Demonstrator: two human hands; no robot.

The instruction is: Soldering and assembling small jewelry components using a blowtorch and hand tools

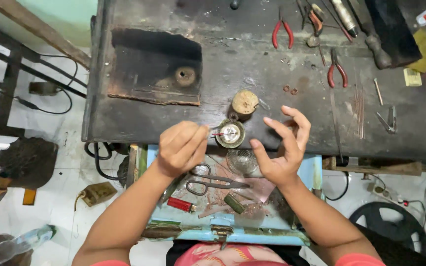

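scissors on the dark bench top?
No, the scissors lie in the open blue drawer, below the dark bench top.

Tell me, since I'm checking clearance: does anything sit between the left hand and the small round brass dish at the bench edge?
Nothing visible does. The left hand is loosely closed just left of the round brass dish, with only a bare strip of bench edge between them. The wooden stub stands behind the dish, and the right hand hovers open on its far side.

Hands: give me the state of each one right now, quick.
Left hand: fingers curled closed, pinching a thin red-tipped pin over the small round dish.
Right hand: open, fingers spread, holding nothing.
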